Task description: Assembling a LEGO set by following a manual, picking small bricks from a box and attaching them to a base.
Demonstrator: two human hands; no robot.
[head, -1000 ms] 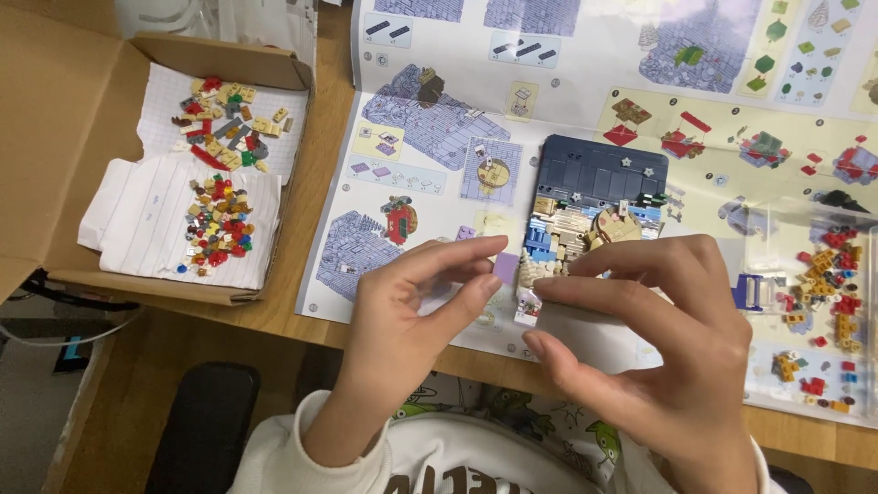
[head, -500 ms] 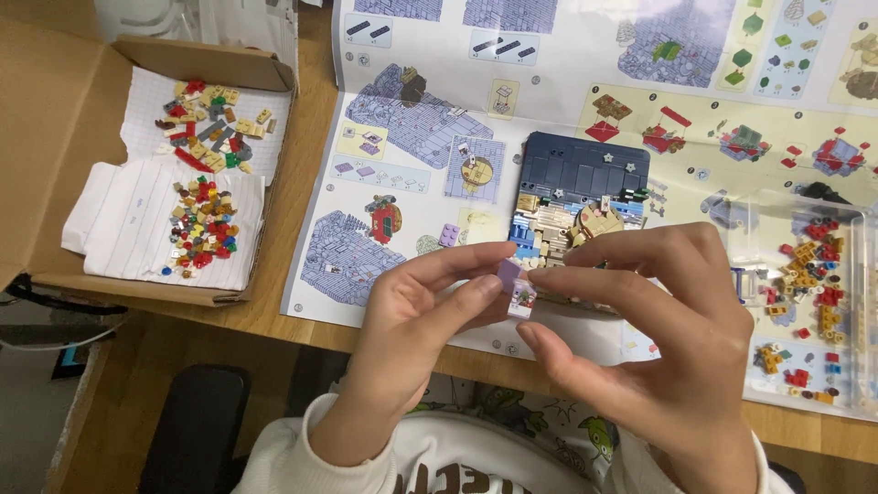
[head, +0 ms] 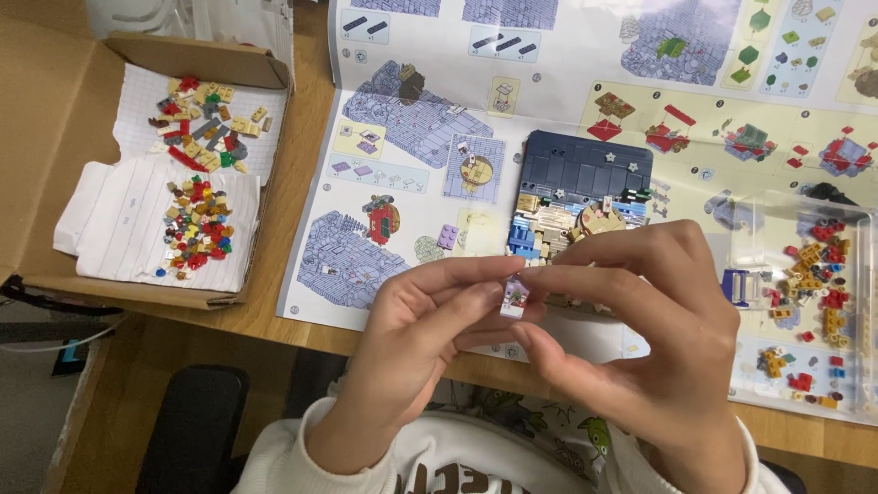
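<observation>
- Left hand (head: 416,343) & right hand (head: 640,334) met over front edge of wooden table (head: 302,155), fingertips pinched together on one small pale brick piece (head: 514,297); rest of fingers loosely curled.
- Held piece just in front of part-built model w/ dark blue baseplate (head: 585,169), set on open instruction sheet (head: 412,119), mid-table.
- Lone lilac brick (head: 447,237) lay on sheet, left of model.
- Cardboard box (head: 55,110) at left edge w/ loose bricks on paper.
- Clear tray (head: 805,206) of bricks at right edge.
</observation>
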